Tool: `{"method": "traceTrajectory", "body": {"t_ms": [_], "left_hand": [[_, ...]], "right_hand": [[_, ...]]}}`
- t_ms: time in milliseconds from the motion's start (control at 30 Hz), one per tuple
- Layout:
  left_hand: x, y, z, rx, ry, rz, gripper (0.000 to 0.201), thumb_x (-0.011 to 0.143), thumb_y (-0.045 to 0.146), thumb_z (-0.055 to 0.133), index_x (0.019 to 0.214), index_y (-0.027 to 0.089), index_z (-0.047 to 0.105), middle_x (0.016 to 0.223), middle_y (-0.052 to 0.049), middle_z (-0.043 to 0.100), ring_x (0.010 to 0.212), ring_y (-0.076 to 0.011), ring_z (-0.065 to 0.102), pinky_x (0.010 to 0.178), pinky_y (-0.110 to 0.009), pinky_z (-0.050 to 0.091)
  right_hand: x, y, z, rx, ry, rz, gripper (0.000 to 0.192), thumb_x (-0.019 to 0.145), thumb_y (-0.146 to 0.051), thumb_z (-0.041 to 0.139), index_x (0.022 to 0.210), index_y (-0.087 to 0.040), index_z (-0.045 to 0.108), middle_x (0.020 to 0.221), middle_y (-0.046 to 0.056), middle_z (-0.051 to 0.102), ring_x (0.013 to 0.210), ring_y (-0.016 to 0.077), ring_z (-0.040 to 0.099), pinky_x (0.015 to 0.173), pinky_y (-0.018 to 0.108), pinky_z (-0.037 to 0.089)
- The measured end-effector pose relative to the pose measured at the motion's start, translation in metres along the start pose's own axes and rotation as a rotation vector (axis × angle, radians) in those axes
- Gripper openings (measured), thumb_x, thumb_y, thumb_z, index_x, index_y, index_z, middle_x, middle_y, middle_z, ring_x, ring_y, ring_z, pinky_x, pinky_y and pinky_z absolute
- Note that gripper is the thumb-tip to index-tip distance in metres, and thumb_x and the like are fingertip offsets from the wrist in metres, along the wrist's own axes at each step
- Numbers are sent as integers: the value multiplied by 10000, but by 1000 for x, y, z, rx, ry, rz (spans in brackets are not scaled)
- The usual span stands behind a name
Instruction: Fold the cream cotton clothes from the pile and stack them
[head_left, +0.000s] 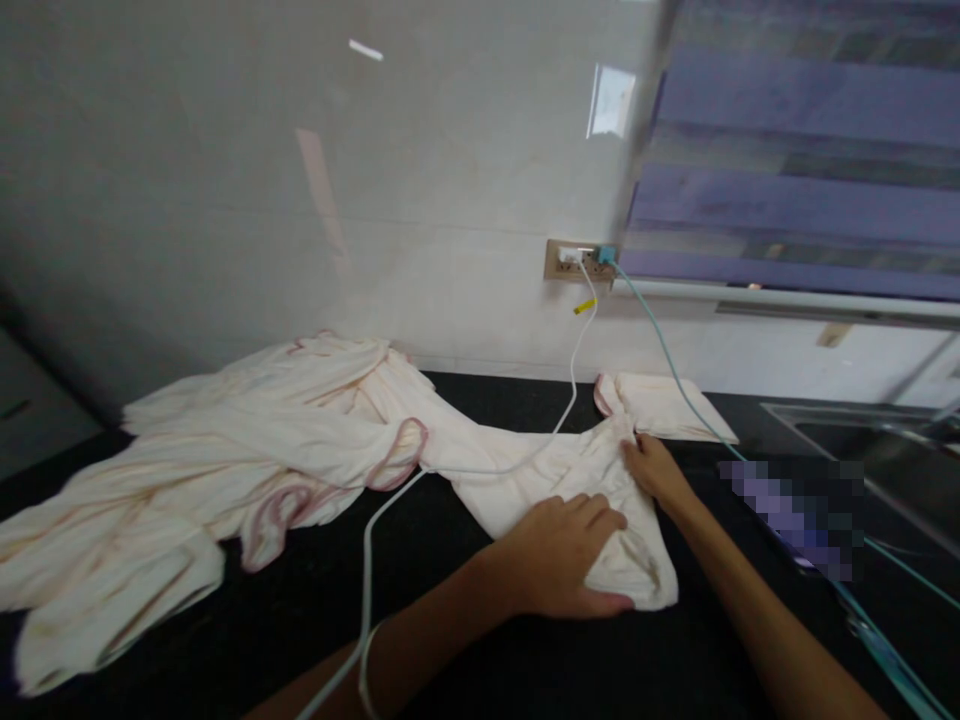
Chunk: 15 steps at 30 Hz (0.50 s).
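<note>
White cloth (337, 445), right hand (654, 470) at edge (654, 522)

- Left hand (559, 557): palm down, thumb apart from the fingers.
- Right hand (654, 468): farther forward, fingers curled.
- Left forearm (439, 615) and right forearm (750, 595): bare, angled inward.
</note>
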<state>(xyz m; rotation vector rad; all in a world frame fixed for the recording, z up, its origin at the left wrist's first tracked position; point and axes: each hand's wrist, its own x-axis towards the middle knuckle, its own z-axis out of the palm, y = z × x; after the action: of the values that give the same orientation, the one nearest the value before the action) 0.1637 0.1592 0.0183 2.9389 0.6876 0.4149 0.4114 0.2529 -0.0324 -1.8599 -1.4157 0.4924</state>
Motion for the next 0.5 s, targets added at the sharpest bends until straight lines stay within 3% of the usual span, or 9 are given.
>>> {"method": "traceTrajectory", "body": {"t_ms": [100, 200, 333, 500], "left_hand": [[-2, -12, -4, 77, -115, -90, 637, 825, 731, 636, 1128, 171, 618, 1087, -117, 713, 975, -319, 692, 753, -406, 541], [-4, -14, -3, 122, -205, -46, 466, 904, 634, 598, 1063, 197, 617, 941, -81, 738, 847, -309, 724, 633, -371, 518], [-3, 2, 7, 170, -191, 56, 182, 997, 358, 509, 1103, 232, 587, 813, -45, 736, 692, -264, 727, 537, -323, 458], [-3, 25, 12, 185, -193, 166, 129, 988, 335, 517, 1081, 268, 577, 773, -21, 725, 616, -254, 709, 432, -311, 365]], "right_hand": [[3, 4, -1, 9, 32, -33, 218, 968, -368, 472, 1055, -208, 591, 966, 102, 723, 962, 241, 666, 850, 311, 475], [1, 5, -3, -34, 28, -67, 251, 1003, -387, 421, 1128, -221, 562, 927, 94, 719, 920, 246, 674, 825, 307, 470], [-6, 1, 0, -102, 21, -99, 275, 1018, -384, 405, 1175, -226, 567, 881, 94, 710, 877, 263, 681, 803, 311, 448], [-12, -4, 2, -67, 35, -119, 294, 995, -352, 494, 1251, -232, 575, 900, 98, 721, 909, 258, 687, 828, 301, 432]]}}
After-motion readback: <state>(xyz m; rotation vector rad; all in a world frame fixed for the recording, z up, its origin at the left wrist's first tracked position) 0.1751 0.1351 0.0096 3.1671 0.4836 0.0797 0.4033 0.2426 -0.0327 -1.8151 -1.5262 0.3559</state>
